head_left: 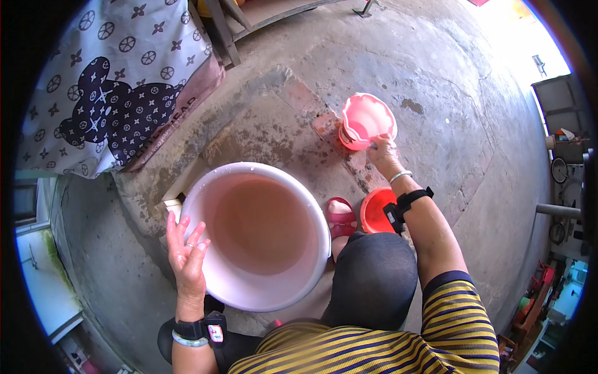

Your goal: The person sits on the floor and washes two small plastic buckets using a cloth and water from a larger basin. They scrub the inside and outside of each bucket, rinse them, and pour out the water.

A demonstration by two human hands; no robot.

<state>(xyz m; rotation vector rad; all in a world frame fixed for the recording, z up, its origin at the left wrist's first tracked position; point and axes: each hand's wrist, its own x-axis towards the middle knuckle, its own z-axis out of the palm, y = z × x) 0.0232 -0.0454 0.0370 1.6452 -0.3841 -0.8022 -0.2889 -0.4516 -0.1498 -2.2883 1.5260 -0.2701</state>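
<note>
On the bare concrete floor (448, 143) a large whitish tub (268, 290) stands directly before the person, between the left hand and the bent right knee. A brownish round shows inside; whether that is liquid or the tub's bottom I cannot tell. The left hand (187, 258) is raised palm-up at the tub's left rim, its fingers spread and holding nothing; whether they touch the rim is unclear.

The right hand (385, 156) reaches forward, its fingers closed on the near rim of a small pink basin (369, 115) with a wavy edge. The basin is beyond the tub and to its right, well apart from the floor's bright edge at the upper right. Whether it rests on the floor cannot be told.

Closer in, a red bucket (374, 212) stands just beside the right foot in its dark pink sandal (341, 227); the knee and forearm hide part of it. Foot and knee take up the space between tub and bucket.

A patterned cloth (131, 81) hangs over the floor's upper left, next to a wooden frame (221, 31). A pale block (173, 206) sits close behind the tub's left side. Along the floor's right edge are wheels (559, 169), a grey pole (559, 212) and jumbled items (536, 299).
</note>
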